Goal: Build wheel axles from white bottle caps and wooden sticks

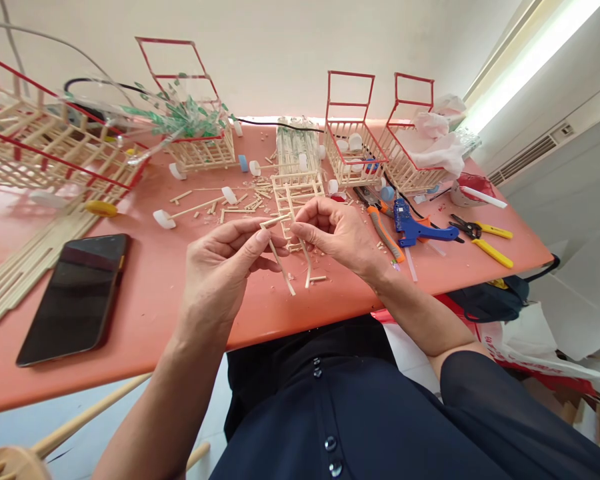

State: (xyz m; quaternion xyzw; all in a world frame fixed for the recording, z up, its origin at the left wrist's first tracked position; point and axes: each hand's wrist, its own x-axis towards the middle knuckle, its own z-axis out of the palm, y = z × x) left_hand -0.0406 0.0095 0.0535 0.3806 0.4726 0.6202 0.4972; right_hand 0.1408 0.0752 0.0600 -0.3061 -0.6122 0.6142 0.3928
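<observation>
My left hand point(233, 257) pinches one side of a small frame of thin wooden sticks point(280, 267) between thumb and fingers. On its other side my right hand point(333, 230) is closed, thumb against forefinger, on a stick of the same frame. The frame's two long sticks angle down toward the table edge, joined by a short crosspiece near the fingertips. Just behind the hands lies a ladder-like wooden stick lattice point(300, 187), partly covered by them. Short cut stick pieces point(260, 193) are scattered around it.
Stick baskets with red handles stand behind: a left one point(205, 150), a middle one point(353, 150) and a right one point(405, 160). At right lie a blue glue gun point(420, 230), orange-handled pliers point(384, 230) and yellow-handled wire strippers point(485, 240). A black phone point(77, 297) lies at left.
</observation>
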